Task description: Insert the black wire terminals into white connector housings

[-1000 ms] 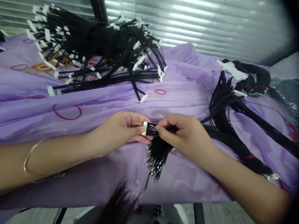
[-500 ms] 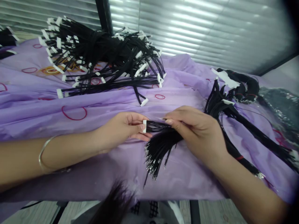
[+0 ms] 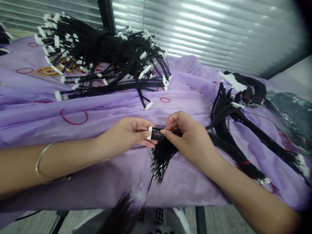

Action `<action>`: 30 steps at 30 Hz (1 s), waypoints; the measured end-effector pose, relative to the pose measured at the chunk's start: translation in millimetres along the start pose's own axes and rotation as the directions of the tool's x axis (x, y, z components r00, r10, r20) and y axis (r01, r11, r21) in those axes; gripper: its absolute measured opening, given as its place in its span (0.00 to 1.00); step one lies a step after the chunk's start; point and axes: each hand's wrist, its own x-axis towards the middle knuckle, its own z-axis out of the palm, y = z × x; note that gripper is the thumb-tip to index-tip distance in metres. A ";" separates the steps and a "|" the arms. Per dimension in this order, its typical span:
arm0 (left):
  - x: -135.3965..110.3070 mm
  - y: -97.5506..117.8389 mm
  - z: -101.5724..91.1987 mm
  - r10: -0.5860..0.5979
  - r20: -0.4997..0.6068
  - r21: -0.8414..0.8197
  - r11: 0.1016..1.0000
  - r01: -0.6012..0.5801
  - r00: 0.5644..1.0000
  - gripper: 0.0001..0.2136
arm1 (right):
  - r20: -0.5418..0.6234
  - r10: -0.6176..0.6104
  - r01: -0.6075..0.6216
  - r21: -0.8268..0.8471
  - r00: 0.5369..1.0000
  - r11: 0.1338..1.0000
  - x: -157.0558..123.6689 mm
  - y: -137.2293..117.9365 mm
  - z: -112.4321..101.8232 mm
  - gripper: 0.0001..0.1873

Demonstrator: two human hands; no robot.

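Observation:
Between the thumb and fingers of my left hand point(image 3: 130, 131) is a small white connector point(image 3: 150, 134), held with its wire side to the right. Several black wires run out of it toward my right hand point(image 3: 190, 138), which pinches one thin black wire close to the connector. The wire's tip is too small to make out. Below the fingers, a fan of loose black wires point(image 3: 164, 152) with bare metal terminals spreads over the cloth. This bundle passes under my right hand and continues on its far side.
A large heap of black wires point(image 3: 104, 48) with white connectors lies at the back left. More wire bundles point(image 3: 223, 117) lie at the right, near a clear plastic bag point(image 3: 290, 113). Red rubber bands point(image 3: 74, 117) are scattered over the purple cloth point(image 3: 102, 169).
My right hand has moved left, closer to the connector, with its fingers now near the wire entry. My left hand keeps its hold on the connector. The whole view has shifted slightly.

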 end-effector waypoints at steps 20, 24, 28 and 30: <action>1.5 -1.0 -2.6 -0.039 0.060 -0.006 0.999 0.039 0.997 0.07 | -0.022 -0.148 0.147 -0.036 0.989 0.988 -2.8 0.1 3.2 0.10; 0.7 -0.1 -5.3 -0.033 0.074 -0.009 0.999 0.034 0.997 0.07 | 0.091 -0.358 0.370 -0.191 0.929 0.909 3.4 3.8 -8.5 0.04; 1.4 -1.4 -7.8 -0.015 0.102 -0.027 0.999 0.018 0.995 0.07 | 0.134 -0.368 0.391 -0.305 0.920 0.868 5.1 3.6 -21.3 0.04; 1.8 -1.7 -7.8 -0.019 0.094 -0.033 0.999 0.022 0.995 0.07 | 0.011 -0.354 0.337 -0.341 0.935 0.878 1.8 -0.4 -24.2 0.04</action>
